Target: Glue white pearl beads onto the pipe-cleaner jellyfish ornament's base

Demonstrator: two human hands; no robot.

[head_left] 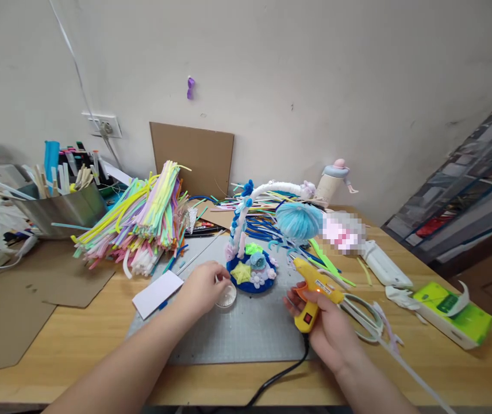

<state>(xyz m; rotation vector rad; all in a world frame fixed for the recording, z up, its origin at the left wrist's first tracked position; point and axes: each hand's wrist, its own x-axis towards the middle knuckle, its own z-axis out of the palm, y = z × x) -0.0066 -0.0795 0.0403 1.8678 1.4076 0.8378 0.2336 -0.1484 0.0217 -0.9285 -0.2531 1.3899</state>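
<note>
Right hand [327, 323] grips one glue gun [311, 277] (left hand [206, 284] by one dish [226, 296])

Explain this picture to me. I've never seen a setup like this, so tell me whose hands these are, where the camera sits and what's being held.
There is no machine: these are one person's bare hands, seen by a camera worn on the head, looking forward and down. The right hand holds a yellow glue gun. The left hand has its fingers at a small round dish; whether they grip it is hard to tell. A gray mat lies beneath on a wooden table. Just beyond the dish stands a fuzzy ornament with a blue base. Farther left are colorful fuzzy sticks and a metal container.
</note>
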